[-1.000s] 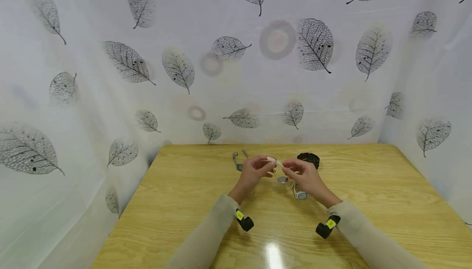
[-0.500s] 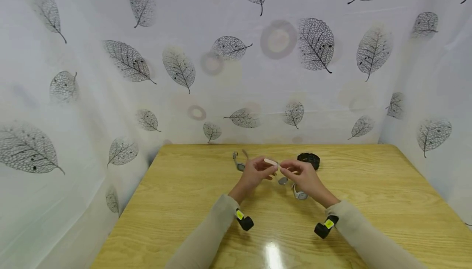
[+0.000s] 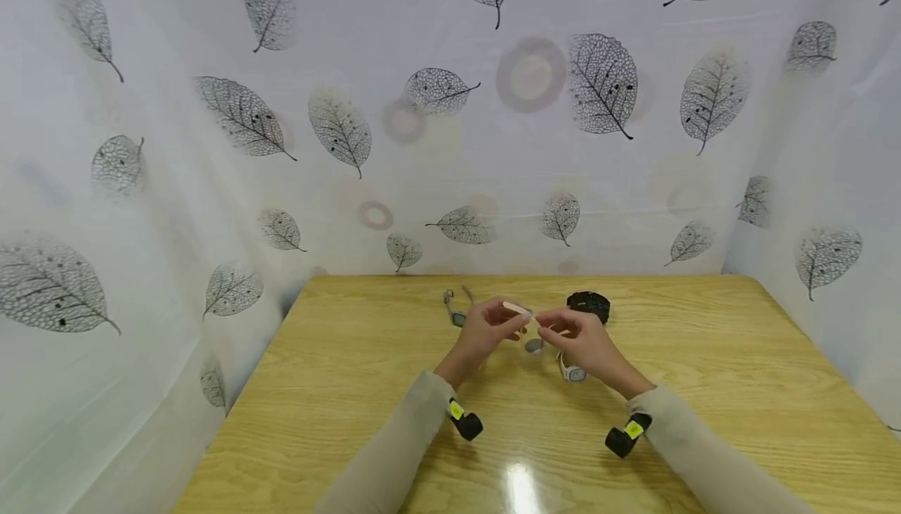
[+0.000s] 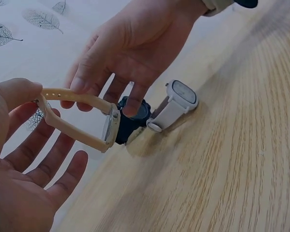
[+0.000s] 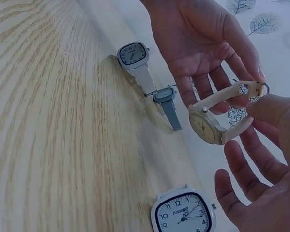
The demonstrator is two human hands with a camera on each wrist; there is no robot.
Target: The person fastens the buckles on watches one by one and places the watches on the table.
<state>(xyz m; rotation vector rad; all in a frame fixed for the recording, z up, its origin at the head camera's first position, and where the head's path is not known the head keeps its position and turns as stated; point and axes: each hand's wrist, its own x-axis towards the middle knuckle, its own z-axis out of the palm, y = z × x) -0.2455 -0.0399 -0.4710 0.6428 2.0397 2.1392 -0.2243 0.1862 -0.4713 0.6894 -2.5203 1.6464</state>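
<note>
A cream wristwatch (image 4: 74,130) hangs in the air between both hands, its strap looped together at the buckle end. In the right wrist view its round face (image 5: 203,126) tilts toward the table. My left hand (image 3: 484,334) pinches the strap close to the buckle with thumb and fingers. From the other side, my right hand (image 3: 580,342) pinches the strap near the same spot, its other fingers spread loosely below. The strap's pale free end (image 3: 516,308) sticks out over the left fingers in the head view. Part of the buckle is hidden behind the thumbs.
A white square-faced watch (image 3: 573,373) stands on the wooden table (image 3: 338,420) beneath my right hand. Behind that hand lies a black watch (image 3: 588,304). Left of my left hand are another square watch (image 5: 133,53) and a grey watch (image 5: 164,95). A leaf-patterned curtain (image 3: 436,162) surrounds the table.
The strap's free end shows longer over the left fingers than a second ago. The hanging watch face has swung slightly left. Both hands stay almost in place.
</note>
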